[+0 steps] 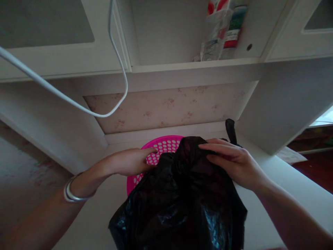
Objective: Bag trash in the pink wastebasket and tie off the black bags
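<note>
A black plastic bag (177, 205) lies bunched and creased over a bright pink basket with round holes (166, 144), hiding most of it. My left hand (132, 161), a silver bangle at the wrist, reaches to the basket's left side. Its thumb and fingers are apart, with pink mesh showing between them, and its lower fingertips meet the bag's edge. On the bag's upper right part rests my right hand (229, 158), its fingers stretched out and separated. The right thumb is hidden. A black strap-like loop (230, 131) stands up behind that hand.
The basket is on a white surface (260, 173) in a recess backed by floral wallpaper (166, 107). Overhead, a white shelf (166, 67) holds clear plastic packaging (214, 41) and a red-green package (235, 26). A white cable (104, 114) hangs at upper left.
</note>
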Motion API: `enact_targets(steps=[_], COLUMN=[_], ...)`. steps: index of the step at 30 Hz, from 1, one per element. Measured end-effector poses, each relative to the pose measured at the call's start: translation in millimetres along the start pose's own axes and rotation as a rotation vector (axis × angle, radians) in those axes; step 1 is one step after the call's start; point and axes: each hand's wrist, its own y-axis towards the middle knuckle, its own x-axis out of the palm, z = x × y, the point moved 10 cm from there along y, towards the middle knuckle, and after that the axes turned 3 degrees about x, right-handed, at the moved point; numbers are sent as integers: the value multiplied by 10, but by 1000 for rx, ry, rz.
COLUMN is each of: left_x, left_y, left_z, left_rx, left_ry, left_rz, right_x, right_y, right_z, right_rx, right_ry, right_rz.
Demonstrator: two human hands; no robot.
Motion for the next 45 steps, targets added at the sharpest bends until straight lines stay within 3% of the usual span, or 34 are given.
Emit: enact_targets(steps=[4, 8, 12, 15, 17, 21, 25, 30, 36, 39, 45], left_x=[-67, -174, -36, 106, 111, 14, -195, -427, -416, -348, -272], left_y=[26, 85, 164, 178, 178, 162, 35, -203, -216, -195, -147], left_z=[-30, 22, 132, 185, 165, -8, -298, -643, -910, -976, -1001], left_rx=[7, 13, -4, -16, -26, -100, -180, -227, -294, -307, -308], left_ry=[-79, -215, -416, -542, -606, -759, -894, -869, -723, -727, -822], left_rz=[96, 227, 103, -27, -27, 95, 356, 561, 483, 450, 437], right_x=[-53, -215, -313, -287, -254, -256, -223, -102, 78, 103, 254], right_y=[-40, -95, -147, -123, -95, -57, -16, 43, 55, 40, -48], right_z=[-44, -77, -63, 100, 227, 379, 506, 723, 1040, 1109, 1173], right_rx=[-26, -32, -85, -33, 22, 80, 168, 354, 682, 751, 782], right_ry=[-35, -85, -1, 97, 186, 311, 397, 572, 737, 742, 683], right_rz=[-2, 141, 231, 208, 178, 184, 190, 190, 167, 171, -13])
